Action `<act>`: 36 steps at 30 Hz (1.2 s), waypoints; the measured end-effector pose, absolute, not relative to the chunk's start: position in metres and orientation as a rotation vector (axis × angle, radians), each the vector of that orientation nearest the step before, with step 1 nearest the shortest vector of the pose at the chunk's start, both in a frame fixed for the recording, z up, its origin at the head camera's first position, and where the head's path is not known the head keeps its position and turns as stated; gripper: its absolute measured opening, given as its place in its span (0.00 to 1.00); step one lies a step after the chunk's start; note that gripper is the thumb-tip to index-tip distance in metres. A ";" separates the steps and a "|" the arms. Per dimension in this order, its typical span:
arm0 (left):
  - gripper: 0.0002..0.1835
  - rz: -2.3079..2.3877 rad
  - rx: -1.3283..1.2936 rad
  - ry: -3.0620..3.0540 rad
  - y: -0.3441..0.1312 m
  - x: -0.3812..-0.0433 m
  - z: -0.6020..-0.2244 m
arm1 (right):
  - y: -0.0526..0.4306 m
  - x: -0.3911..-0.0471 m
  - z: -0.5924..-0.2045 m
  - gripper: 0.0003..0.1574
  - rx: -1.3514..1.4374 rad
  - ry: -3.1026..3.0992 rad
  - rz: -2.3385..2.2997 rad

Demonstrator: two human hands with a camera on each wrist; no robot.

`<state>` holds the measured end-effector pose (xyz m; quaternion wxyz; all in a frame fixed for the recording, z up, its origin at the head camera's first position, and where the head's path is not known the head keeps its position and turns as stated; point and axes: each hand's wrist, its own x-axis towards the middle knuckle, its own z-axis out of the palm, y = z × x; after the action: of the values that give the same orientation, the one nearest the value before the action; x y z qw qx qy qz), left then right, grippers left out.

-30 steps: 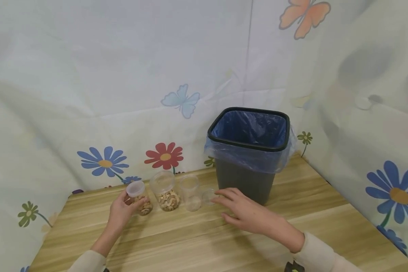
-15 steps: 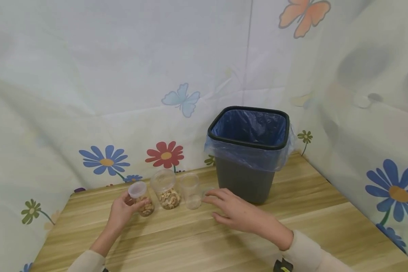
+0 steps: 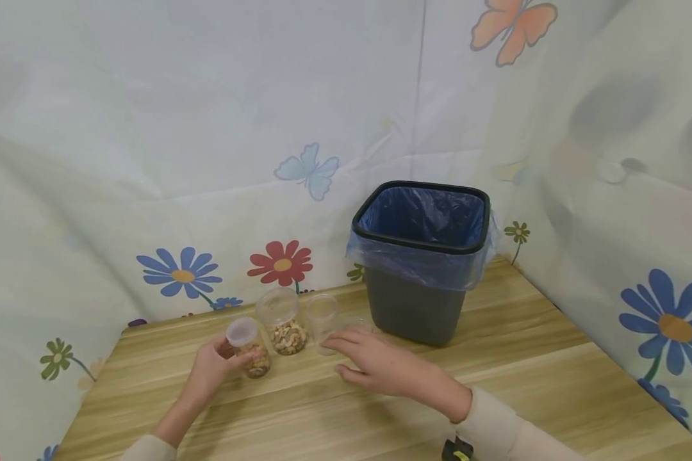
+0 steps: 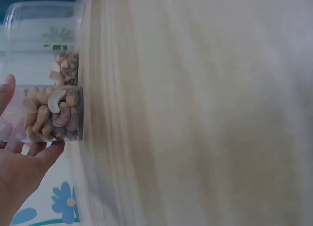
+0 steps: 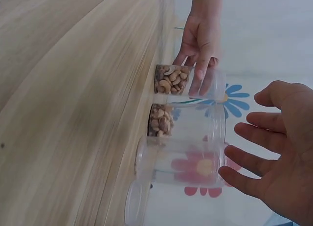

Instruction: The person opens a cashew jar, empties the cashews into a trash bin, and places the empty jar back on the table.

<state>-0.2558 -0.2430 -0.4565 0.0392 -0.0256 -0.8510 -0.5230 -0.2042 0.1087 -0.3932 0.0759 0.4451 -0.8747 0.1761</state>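
My left hand (image 3: 210,371) grips a clear jar of cashews (image 3: 252,358) with a whitish lid (image 3: 241,331), thumb on one side and fingers on the other. Behind it on the right stands a wider clear jar (image 3: 279,310), partly filled with nuts. Beside that one is an empty clear jar (image 5: 178,160). My right hand (image 3: 380,365) hovers near the empty jar with its fingers spread and holds nothing; the right wrist view shows a gap between fingertips and jars. A clear round lid (image 5: 133,201) rests on the table by the empty jar, partly covered by my hand in the head view.
A dark grey bin (image 3: 415,307) with a blue liner bag stands at the back right of the wooden table (image 3: 300,416). A whitish cloth backdrop (image 3: 207,128) with printed flowers and butterflies hangs behind and on both sides.
My right hand has moved left, from beside the clear lid to in front of the empty jar. My left hand has brought the cashew jar slightly right and nearer to me.
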 end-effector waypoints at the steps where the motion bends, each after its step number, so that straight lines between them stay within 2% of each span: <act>1: 0.37 -1.614 -0.096 -2.607 -0.241 -0.255 -0.457 | 0.107 -0.204 -0.392 0.27 1.336 -2.631 0.529; 12: 0.33 -1.807 -0.368 -2.603 -0.195 -0.237 -0.460 | 0.087 -0.210 -0.386 0.26 1.349 -2.634 0.506; 21: 0.31 -1.846 -0.706 -2.621 -0.170 -0.232 -0.462 | 0.067 -0.217 -0.373 0.30 1.384 -2.560 0.563; 31: 0.27 -1.848 -0.711 -2.694 -0.156 -0.235 -0.459 | 0.049 -0.225 -0.362 0.34 1.240 -2.795 0.414; 35: 0.27 -1.814 -0.721 -2.712 -0.151 -0.238 -0.458 | 0.042 -0.228 -0.357 0.34 1.135 -2.880 0.318; 36: 0.27 -1.816 -0.726 -2.707 -0.150 -0.239 -0.458 | 0.040 -0.228 -0.356 0.31 1.096 -2.897 0.305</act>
<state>-0.2387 -0.1498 -0.4575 -0.0990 -0.2163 -0.8066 -0.5412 -0.2278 0.0403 -0.3555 0.0145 0.3519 -0.9308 0.0978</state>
